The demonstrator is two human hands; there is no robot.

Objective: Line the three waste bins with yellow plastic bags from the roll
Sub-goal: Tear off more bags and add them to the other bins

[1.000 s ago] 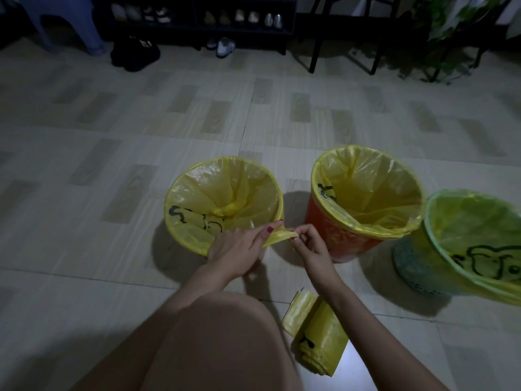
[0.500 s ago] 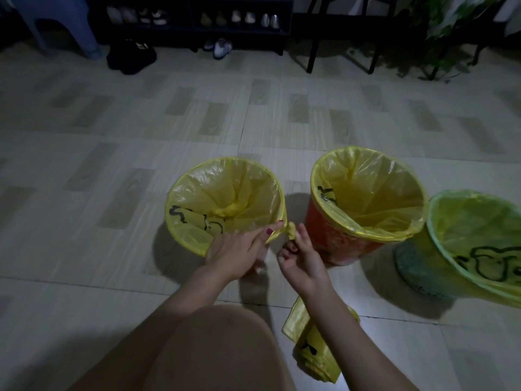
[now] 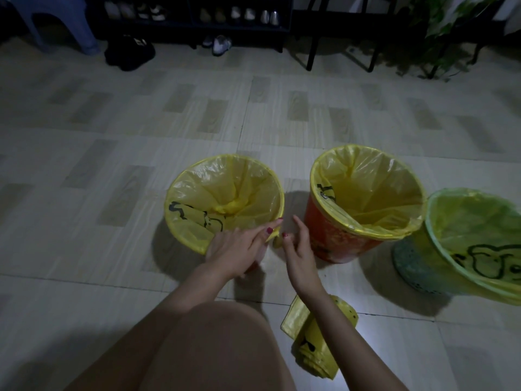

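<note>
Far left at the back I see a blue plastic stool (image 3: pixel 53 21), then a dark bag (image 3: pixel 129 53) on the pale tiled floor (image 3: pixel 112 136) in front of a dark shoe rack (image 3: pixel 191 15).

Left bin (image 3: pixel 194 238) is lined with a yellow plastic bag (image 3: pixel 225 190), film folded over the rim. My left hand (image 3: pixel 236 249) sits on its near edge, thumb and forefinger closed on a small yellow tab of bag slack (image 3: pixel 275 238). Right hand (image 3: pixel 298 249) is just beside it, fingers loosely curled; thumb tip touches the tab, but I can't tell if it's actually gripping. My knee (image 3: pixel 203 348) blocks the lower centre.

The flattened yellow bag roll (image 3: pixel 315 342) lies on the floor under my right forearm, partly hidden by it.

The orange bin (image 3: pixel 338 238) in the middle is lined. Green bin (image 3: pixel 417 269) at right is lined too, cut off by the frame edge. Black chair legs (image 3: pixel 310 52) and a leafy plant (image 3: pixel 439 38) stand behind, well apart.
</note>
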